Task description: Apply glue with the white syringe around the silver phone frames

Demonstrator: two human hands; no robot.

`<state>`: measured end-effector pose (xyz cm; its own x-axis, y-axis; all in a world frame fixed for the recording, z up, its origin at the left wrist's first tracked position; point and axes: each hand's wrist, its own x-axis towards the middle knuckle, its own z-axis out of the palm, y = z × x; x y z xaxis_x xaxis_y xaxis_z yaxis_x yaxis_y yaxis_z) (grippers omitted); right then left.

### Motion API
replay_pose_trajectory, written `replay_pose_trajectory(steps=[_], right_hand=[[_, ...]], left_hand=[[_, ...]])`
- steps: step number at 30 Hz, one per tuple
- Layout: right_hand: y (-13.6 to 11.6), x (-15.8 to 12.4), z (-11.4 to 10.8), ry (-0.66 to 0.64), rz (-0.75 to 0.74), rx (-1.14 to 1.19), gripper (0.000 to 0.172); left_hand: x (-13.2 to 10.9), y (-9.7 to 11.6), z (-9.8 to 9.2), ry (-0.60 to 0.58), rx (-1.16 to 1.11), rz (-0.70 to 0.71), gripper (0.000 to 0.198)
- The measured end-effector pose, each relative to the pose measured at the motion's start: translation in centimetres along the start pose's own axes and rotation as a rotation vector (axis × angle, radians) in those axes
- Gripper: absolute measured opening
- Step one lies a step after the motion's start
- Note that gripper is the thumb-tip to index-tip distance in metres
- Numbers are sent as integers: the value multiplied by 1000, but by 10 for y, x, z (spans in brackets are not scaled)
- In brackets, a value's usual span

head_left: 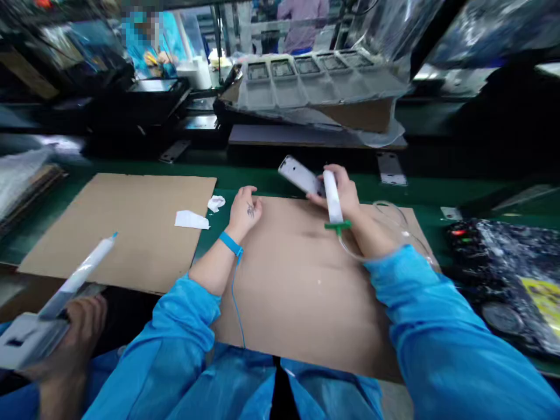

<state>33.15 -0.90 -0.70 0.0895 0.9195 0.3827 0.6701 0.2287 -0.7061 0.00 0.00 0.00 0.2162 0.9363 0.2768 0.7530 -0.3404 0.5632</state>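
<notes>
My right hand (343,195) is closed over the far part of the cardboard sheet (297,280). In it is a white dispensing syringe (332,197) with a green cap and a clear tube (352,252). A slim silver phone housing (300,174) juts out to the left of the same hand, tilted above the bench; the fingers partly hide its near end. My left hand (245,211) rests at the sheet's far left corner, fingers loosely apart, with nothing visible in it. Around that wrist runs a blue strap (231,243) with a cord.
Similar housings lie on the green bench, one at right (391,168) and one at left (175,151). A divided tray (280,93) stands behind. A second cardboard sheet (126,204) carries white scraps. A co-worker's hand (79,326) holds a dispenser at left. A speckled controller (503,280) sits right.
</notes>
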Motion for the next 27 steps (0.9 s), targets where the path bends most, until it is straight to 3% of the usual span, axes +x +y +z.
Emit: replay_pose_trajectory(steps=[2, 4, 6, 11, 15, 21, 27], right_hand=[[-3, -42, 0, -176, -295, 19, 88], [-6, -73, 0, -306, -491, 45, 70], [-9, -88, 1, -331, -539, 72, 58], [-17, -85, 5, -263, -406, 97, 69], [-25, -83, 8, -265, -376, 178, 70], [-18, -96, 11, -128, -138, 423, 100], [-29, -109, 0, -130, 262, 664, 64]], left_hand=[[1, -4, 1, -16, -6, 6, 26], [0, -4, 0, -70, -15, 47, 27], [-3, 0, -1, -172, -22, 131, 43], [-13, 16, -10, -387, -39, 340, 54], [-11, 23, -17, -502, -46, 398, 80], [-11, 30, -8, -657, -58, 445, 98], [-14, 29, 6, -531, -136, 455, 92]])
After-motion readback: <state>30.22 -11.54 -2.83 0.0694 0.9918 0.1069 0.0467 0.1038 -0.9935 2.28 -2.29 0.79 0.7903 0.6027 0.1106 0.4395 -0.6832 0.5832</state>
